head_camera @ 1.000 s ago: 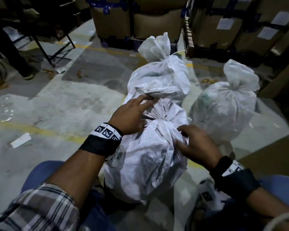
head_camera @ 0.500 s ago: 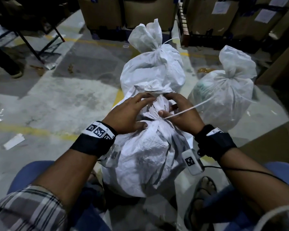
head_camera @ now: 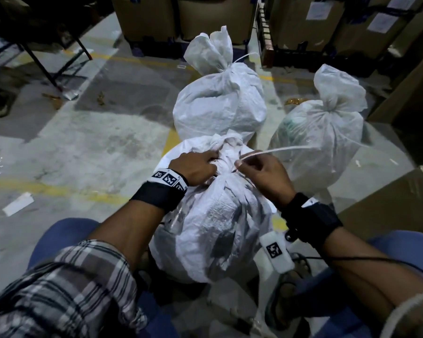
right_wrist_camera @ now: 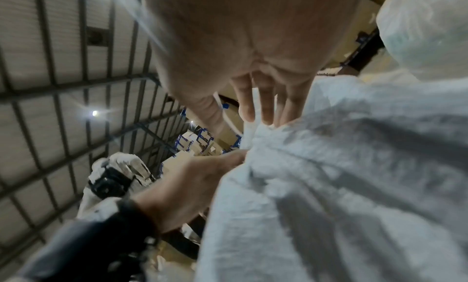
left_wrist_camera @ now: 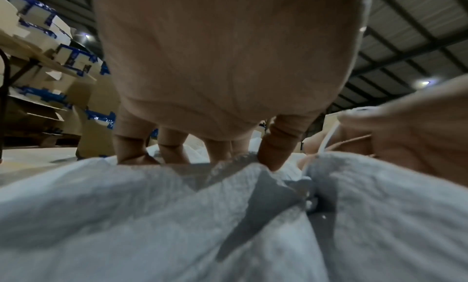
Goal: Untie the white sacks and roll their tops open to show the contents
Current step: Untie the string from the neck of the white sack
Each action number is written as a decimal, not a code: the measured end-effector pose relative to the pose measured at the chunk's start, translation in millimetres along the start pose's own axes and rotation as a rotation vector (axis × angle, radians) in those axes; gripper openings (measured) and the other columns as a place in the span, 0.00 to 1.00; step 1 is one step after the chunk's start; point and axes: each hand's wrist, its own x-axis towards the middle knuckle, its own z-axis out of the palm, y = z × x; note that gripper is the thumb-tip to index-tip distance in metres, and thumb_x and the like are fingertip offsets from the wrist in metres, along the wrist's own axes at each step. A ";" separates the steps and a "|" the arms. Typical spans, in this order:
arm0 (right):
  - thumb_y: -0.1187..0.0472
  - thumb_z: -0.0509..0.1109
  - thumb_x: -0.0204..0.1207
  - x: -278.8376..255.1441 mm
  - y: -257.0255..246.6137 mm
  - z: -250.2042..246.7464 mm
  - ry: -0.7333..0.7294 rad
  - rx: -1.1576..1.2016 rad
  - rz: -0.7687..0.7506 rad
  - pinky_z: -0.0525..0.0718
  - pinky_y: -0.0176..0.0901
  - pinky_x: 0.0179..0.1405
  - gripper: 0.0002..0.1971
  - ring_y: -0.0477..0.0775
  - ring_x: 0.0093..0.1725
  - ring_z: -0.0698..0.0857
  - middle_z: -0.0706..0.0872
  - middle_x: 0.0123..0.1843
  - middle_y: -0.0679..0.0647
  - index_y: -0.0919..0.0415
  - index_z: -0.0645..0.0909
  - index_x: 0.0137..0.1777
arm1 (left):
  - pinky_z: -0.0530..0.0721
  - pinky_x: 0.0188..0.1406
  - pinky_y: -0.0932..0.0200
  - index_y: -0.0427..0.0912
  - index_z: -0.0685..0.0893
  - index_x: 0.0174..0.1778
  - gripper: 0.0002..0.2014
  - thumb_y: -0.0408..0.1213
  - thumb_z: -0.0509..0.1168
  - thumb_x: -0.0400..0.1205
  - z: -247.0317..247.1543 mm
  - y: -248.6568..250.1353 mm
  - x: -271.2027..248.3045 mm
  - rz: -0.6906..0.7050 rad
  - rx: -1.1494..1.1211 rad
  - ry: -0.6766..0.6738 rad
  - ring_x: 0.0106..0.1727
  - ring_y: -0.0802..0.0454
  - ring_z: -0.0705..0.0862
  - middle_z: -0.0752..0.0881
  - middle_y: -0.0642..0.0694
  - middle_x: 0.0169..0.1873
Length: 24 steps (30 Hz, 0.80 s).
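Observation:
A tied white woven sack [head_camera: 213, 228] stands on the floor between my knees. My left hand [head_camera: 195, 167] grips its bunched neck [head_camera: 226, 152], fingers curled into the cloth [left_wrist_camera: 253, 206]. My right hand [head_camera: 259, 172] pinches the white tie string [head_camera: 286, 149], which runs taut from the knot out to the right. In the right wrist view the string [right_wrist_camera: 224, 114] passes under the thumb beside the sack [right_wrist_camera: 341, 176]. Two more tied white sacks stand behind: one straight ahead [head_camera: 220, 103], one at the right [head_camera: 320, 132].
Cardboard cartons [head_camera: 188, 18] with blue tape line the far side, and a large box [head_camera: 401, 206] stands at my right. A folding table's black legs [head_camera: 47, 67] are at the far left. The concrete floor [head_camera: 83, 147] has yellow lines and a paper scrap [head_camera: 17, 203].
My right hand rose from the sack's side to its neck, took the string and has pulled it out to the right. My left hand has curled tighter round the neck.

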 end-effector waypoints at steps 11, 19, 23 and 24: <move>0.52 0.73 0.80 -25.0 -29.1 -19.5 0.066 -0.686 -0.628 0.83 0.57 0.50 0.09 0.61 0.50 0.87 0.89 0.47 0.53 0.57 0.89 0.50 | 0.79 0.62 0.51 0.61 0.82 0.65 0.19 0.62 0.54 0.85 -9.1 8.8 -5.3 0.145 0.118 0.108 0.67 0.47 0.81 0.85 0.51 0.66; 0.57 0.76 0.76 -20.9 22.1 -17.1 -0.012 -0.518 -0.266 0.77 0.41 0.46 0.05 0.51 0.45 0.86 0.91 0.43 0.50 0.55 0.92 0.48 | 0.79 0.48 0.55 0.58 0.89 0.53 0.18 0.61 0.73 0.72 -20.7 32.3 -5.4 0.242 0.254 0.490 0.58 0.45 0.80 0.90 0.50 0.45; 0.59 0.77 0.75 -19.1 27.6 -15.0 0.017 -0.390 -0.176 0.76 0.36 0.44 0.04 0.45 0.41 0.84 0.86 0.40 0.45 0.55 0.92 0.47 | 0.74 0.54 0.51 0.63 0.87 0.59 0.14 0.47 0.69 0.78 -21.6 45.8 -10.1 0.628 0.389 0.607 0.61 0.46 0.77 0.85 0.57 0.58; 0.60 0.77 0.75 -18.5 28.1 -14.6 0.012 -0.375 -0.170 0.76 0.32 0.43 0.04 0.44 0.40 0.83 0.86 0.41 0.46 0.56 0.92 0.47 | 0.74 0.58 0.50 0.66 0.85 0.63 0.16 0.46 0.66 0.80 -17.8 47.4 -10.0 0.665 0.435 0.611 0.65 0.46 0.76 0.82 0.57 0.65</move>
